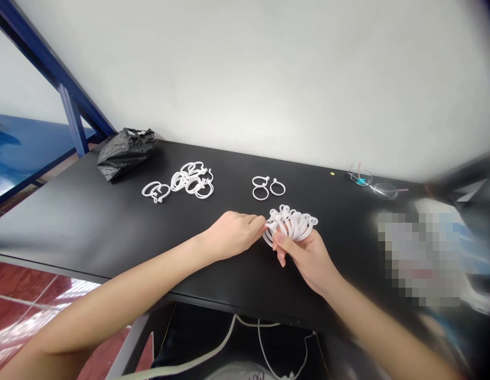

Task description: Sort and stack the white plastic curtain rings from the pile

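A bunch of white plastic rings [294, 224], each with a small eyelet, is gathered in my right hand [308, 256], whose fingers and thumb close round it. My left hand [239, 232] pinches at the bunch's left edge, on what looks like one ring's eyelet; its fingertips partly hide the spot. Beyond my hands, a few loose white rings [261, 192] lie flat on the black table [221, 216]. Farther left rests a heap of white rings [193, 179], with a smaller group of rings [155, 191] beside it.
A crumpled black plastic bag [126, 153] sits at the table's back left. Eyeglasses [374, 186] lie at the back right, near a small yellow bit [332, 173]. A blurred, pixelated package [421, 258] is on the right. Pale cables [217, 348] hang below the front edge.
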Tool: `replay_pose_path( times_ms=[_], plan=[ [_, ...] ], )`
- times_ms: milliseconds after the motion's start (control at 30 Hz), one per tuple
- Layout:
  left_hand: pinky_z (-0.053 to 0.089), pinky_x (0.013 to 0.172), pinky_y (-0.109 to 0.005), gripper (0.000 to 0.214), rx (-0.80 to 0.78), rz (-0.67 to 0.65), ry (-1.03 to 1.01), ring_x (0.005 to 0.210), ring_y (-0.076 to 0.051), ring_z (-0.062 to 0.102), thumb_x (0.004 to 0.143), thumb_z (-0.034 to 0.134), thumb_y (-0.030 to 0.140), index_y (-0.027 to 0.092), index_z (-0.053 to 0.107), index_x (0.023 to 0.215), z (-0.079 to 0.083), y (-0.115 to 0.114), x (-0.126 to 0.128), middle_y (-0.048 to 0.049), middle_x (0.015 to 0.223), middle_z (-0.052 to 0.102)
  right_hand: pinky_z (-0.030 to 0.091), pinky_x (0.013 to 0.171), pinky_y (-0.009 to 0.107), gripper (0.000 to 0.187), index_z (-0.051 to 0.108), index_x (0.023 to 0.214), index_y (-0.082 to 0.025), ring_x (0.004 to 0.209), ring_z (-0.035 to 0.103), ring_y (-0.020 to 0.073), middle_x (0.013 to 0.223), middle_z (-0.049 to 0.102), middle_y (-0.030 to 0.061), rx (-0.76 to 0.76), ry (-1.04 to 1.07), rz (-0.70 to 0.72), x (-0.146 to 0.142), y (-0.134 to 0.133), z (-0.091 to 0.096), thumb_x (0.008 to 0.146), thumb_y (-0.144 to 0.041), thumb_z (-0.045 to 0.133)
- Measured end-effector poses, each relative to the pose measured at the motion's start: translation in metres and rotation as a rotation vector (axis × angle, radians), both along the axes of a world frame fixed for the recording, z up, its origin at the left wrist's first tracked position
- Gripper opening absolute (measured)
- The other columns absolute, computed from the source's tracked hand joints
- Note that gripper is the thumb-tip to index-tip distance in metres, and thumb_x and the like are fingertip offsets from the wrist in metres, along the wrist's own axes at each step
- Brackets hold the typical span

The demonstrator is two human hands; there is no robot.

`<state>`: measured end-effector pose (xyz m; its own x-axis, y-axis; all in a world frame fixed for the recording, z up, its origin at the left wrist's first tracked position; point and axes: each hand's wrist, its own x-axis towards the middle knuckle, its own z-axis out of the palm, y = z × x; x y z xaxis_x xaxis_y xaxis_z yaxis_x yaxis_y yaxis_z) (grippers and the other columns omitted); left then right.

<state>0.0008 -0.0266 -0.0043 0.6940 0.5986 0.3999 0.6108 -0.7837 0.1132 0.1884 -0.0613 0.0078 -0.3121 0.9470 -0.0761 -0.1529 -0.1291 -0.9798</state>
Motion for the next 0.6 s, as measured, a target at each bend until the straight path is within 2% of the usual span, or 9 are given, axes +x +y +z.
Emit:
replay_pose_path(
  times_ms=[233, 400, 500, 600],
  plan=[
    [0.034, 0.050, -0.024, 0.037, -0.391, -0.025, -0.157, 0.049, -0.011, 0.047, 0.102, 0.021, 0.027, 0.018, 0.046, 0.077, -0.0003, -0.0070, 0.0020, -0.0001, 0.063, 0.054, 0.050, 0.047, 0.020, 0.022, 0.066, 0.067, -0.016, 0.051, 0.053, 0.0077, 0.060, 0.059, -0.0016, 0.091, 0.048, -0.057, -0.0033, -0.0029, -0.0010, 0.085, -0.028, 0.071],
    [0.034, 0.052, -0.024, 0.036, -0.419, 0.040, -0.259, 0.049, -0.011, 0.042, 0.101, 0.023, 0.028, 0.018, 0.044, 0.074, -0.0025, -0.0056, 0.0018, 0.0009, 0.061, 0.047, 0.050, 0.047, 0.022, 0.022, 0.066, 0.069, -0.016, 0.051, 0.053, 0.0090, 0.062, 0.061, 0.0001, 0.087, 0.010, -0.025, 0.0018, 0.0009, 0.0011, 0.085, -0.029, 0.070],
    [0.035, 0.055, -0.024, 0.034, -0.498, 0.002, -0.286, 0.053, -0.011, 0.045, 0.101, 0.028, 0.028, 0.017, 0.046, 0.075, 0.0006, -0.0056, 0.0018, 0.0003, 0.064, 0.049, 0.049, 0.046, 0.023, 0.023, 0.065, 0.070, -0.016, 0.050, 0.052, 0.0092, 0.062, 0.060, 0.0002, 0.057, 0.004, 0.031, 0.0038, 0.0012, 0.0034, 0.086, -0.032, 0.069],
    [0.036, 0.056, -0.024, 0.035, -0.584, -0.022, -0.338, 0.054, -0.011, 0.044, 0.101, 0.030, 0.028, 0.017, 0.050, 0.075, 0.0063, -0.0069, 0.0018, 0.0008, 0.065, 0.050, 0.048, 0.047, 0.023, 0.028, 0.064, 0.068, -0.016, 0.051, 0.052, 0.0095, 0.059, 0.057, -0.0006, 0.072, -0.015, 0.031, 0.0040, -0.0005, 0.0042, 0.088, -0.034, 0.066]
  ],
)
